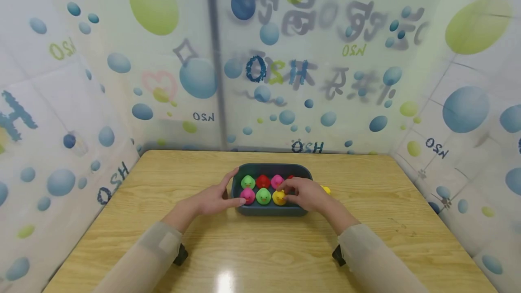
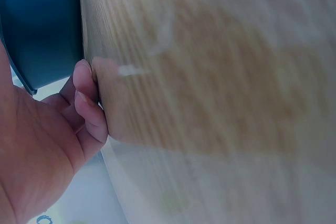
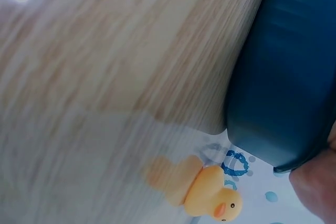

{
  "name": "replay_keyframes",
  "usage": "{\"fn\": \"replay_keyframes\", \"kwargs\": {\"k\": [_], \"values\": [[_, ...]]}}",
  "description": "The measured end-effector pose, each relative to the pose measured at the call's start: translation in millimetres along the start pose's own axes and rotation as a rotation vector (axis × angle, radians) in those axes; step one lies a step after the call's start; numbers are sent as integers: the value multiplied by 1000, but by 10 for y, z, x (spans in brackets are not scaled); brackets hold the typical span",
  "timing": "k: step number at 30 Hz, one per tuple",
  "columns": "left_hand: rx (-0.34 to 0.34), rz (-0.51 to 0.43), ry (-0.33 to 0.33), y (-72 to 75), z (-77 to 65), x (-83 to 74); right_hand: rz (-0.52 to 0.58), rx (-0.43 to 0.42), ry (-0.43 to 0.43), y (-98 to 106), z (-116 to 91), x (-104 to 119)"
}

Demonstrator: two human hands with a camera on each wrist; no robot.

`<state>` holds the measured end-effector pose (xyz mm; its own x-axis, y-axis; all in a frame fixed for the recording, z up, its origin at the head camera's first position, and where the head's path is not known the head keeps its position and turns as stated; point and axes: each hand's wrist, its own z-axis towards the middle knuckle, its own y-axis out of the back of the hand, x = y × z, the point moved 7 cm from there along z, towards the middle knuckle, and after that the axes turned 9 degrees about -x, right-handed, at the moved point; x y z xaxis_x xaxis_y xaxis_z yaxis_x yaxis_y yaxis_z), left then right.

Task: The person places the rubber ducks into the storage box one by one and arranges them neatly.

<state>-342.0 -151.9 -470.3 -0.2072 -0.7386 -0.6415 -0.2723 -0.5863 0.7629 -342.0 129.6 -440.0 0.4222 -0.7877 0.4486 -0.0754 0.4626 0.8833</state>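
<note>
A dark blue box (image 1: 270,211) stands on the table with several rubber ducks in two rows. My left hand (image 1: 211,199) holds its left end, thumb over the front corner by a pink duck (image 1: 247,196), index finger along the rim. The left wrist view shows other fingers bent against the table beside the box wall. My right hand (image 1: 307,193) reaches over the right end and pinches a yellow duck (image 1: 278,197) in the front row. A green duck (image 1: 263,196) sits just left of it. Behind are a green duck (image 1: 248,182), a red duck (image 1: 262,181) and a pink duck (image 1: 277,181).
Another yellow duck (image 3: 213,195) stands on the table (image 1: 366,220) outside the box's right end, partly behind my right hand in the head view. Another red duck (image 1: 291,177) is mostly covered by that hand. Printed curtains (image 1: 285,116) enclose the table's back and sides.
</note>
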Motion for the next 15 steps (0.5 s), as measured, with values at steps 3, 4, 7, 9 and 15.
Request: {"fn": "replay_keyframes", "kwargs": {"k": [3,4,7,9,15], "values": [[1,-1,1,2,-4,-1,-3,-5,13,6,-4,6],[3,-1,2,2,-3,0,-2,-6,17,8,-6,8],[5,-3,5,2,0,7,4,-9,20,14,-17,13],[5,-3,5,0,2,11,15,-8,19,18,-25,19],[5,-11,-1,-7,11,17,28,-12,19,33,-40,44]]}}
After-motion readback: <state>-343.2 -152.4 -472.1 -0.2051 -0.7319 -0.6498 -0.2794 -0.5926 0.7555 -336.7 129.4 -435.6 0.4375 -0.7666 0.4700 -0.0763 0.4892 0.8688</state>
